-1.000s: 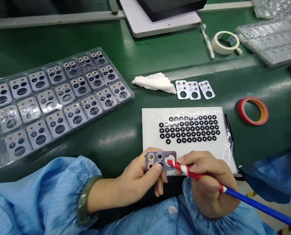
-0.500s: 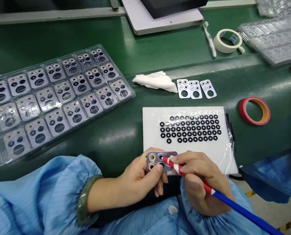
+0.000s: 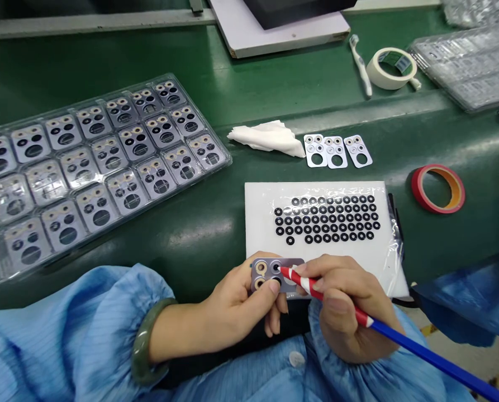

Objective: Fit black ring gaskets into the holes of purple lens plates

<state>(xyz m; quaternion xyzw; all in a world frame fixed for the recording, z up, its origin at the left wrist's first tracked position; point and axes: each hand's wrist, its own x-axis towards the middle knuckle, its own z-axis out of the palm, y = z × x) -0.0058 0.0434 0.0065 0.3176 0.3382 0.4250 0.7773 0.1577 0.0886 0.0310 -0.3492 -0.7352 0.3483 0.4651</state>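
Observation:
My left hand (image 3: 241, 301) is closed on a small grey metal plate with round holes (image 3: 290, 266), thumb on its face and fingers beneath. Tan rings line two of the plate's holes at its left end. My right hand (image 3: 353, 304) grips a blue stick wrapped in red and white at the front (image 3: 421, 354), held like a pen. The stick's pointed tip meets the plate at its upper hole, where a black ring sits. Just beyond my hands lies a white foam pad (image 3: 260, 220) with rows of black rings (image 3: 325, 220) on clear film.
At left is a clear plastic tray (image 3: 228, 159) of similar plates. Beyond the pad lie a crumpled white tissue (image 3: 268, 137) and three loose plates (image 3: 336, 152). Red tape (image 3: 419, 192), white tape (image 3: 377, 72), a toothbrush (image 3: 361, 67) and stacked clear trays (image 3: 467, 72) are on the right.
My right hand has shifted very slightly, and the stick's tip stays at the same hole. My left hand and the plate look almost unmoved.

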